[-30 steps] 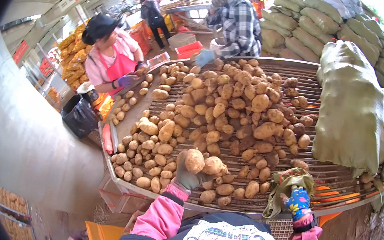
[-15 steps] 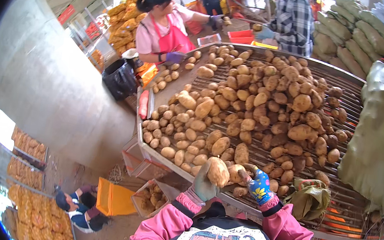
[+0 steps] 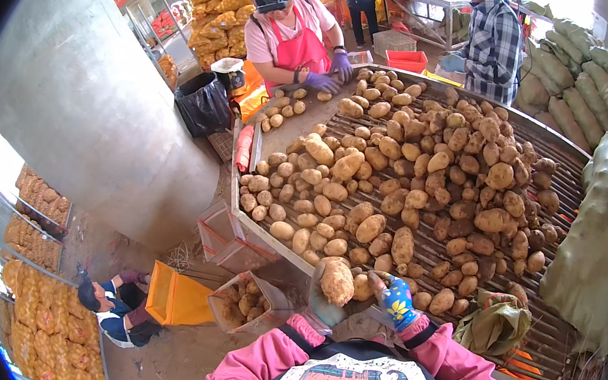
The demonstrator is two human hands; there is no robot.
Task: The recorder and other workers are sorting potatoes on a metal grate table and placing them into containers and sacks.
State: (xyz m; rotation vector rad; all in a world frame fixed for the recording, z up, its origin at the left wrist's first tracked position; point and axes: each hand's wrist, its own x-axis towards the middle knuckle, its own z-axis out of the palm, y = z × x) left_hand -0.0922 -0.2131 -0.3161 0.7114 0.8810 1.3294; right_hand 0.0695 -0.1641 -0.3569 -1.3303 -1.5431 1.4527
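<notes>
While the left hand [image 3: 323,309] grasps a large potato [image 3: 337,282], a smaller potato [image 3: 362,288] lies between it and the right hand [image 3: 398,302] (whose fingers' grip I cannot tell).

Forearms [image 3: 268,356] angled inward, left hand [image 3: 325,305] cupped, right hand [image 3: 395,300] just beside it (both gloved), partly curled.

Produce packing area: slatted table [image 3: 564,173], heaped potatoes [image 3: 499,176], stacked sacks [image 3: 603,88].

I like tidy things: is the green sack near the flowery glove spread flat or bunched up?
Bunched up: the sack shows deep folds and crumpled edges.
</notes>
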